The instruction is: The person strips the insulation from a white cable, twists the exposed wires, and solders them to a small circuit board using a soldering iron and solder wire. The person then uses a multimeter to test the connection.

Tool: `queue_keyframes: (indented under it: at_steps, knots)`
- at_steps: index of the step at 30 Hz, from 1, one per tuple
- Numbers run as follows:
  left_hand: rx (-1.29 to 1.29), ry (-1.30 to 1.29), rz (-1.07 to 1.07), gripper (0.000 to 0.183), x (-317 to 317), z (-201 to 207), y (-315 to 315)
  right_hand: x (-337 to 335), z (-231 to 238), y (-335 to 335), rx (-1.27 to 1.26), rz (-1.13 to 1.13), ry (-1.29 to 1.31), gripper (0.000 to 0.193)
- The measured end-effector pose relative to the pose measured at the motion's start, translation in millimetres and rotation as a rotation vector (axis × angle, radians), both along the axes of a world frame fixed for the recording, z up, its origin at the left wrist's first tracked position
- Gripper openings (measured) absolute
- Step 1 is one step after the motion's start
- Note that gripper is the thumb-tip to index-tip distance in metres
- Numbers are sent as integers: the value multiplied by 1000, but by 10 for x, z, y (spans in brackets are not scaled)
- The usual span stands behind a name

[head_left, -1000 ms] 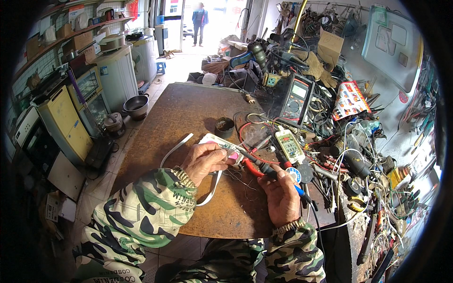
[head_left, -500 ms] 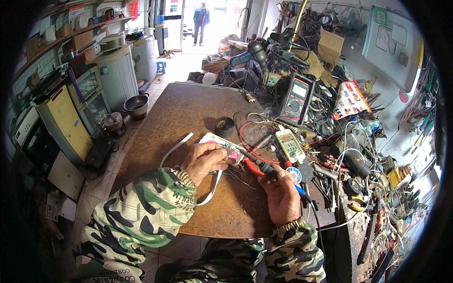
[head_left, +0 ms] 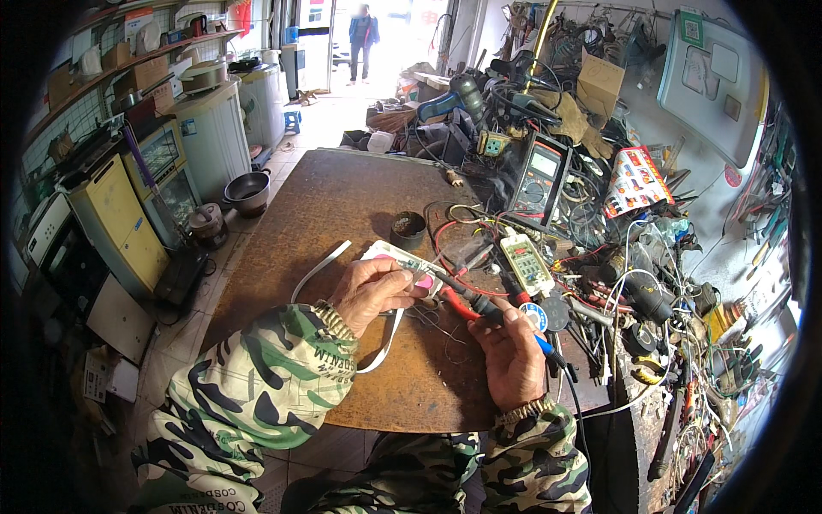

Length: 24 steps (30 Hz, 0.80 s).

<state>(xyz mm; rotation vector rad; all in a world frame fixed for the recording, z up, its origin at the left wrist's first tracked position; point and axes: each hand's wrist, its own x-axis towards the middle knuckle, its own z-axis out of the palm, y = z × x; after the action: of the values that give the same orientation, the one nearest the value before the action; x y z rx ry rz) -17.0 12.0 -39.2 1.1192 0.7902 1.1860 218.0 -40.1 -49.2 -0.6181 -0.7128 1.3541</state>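
Observation:
A soldering iron (head_left: 475,302) with a blue and black handle is in my right hand (head_left: 514,360), its dark shaft slanting up and left. The iron's tip reaches the open white plastic case (head_left: 390,251), which has pink parts inside. At that case my left hand (head_left: 370,294) is closed, finger and thumb pinched together; what lies between them is too small to make out. White cable (head_left: 318,268) curves out on the left of the hand. Red-handled pliers (head_left: 459,305) lie under the iron, beside thin loose wire (head_left: 449,332).
A small dark round tin (head_left: 408,230) stands beyond the case on the brown wooden table (head_left: 317,201). To the right are a circuit board in a pale case (head_left: 526,265), a multimeter (head_left: 541,176) and heaped tools and cables. A person (head_left: 364,43) stands in the bright doorway.

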Motion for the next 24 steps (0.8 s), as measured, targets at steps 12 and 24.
queue_keyframes:
  at_steps: [12, 24]
  knots:
    - [-13, -30, 6, 31, -2, 1, 4, -5, 38, -7, 13, -29, 28, 29]
    - [-29, -69, 1, 28, 13, 20, -2, 14, 32, -29, 51, 42, -53, 32]
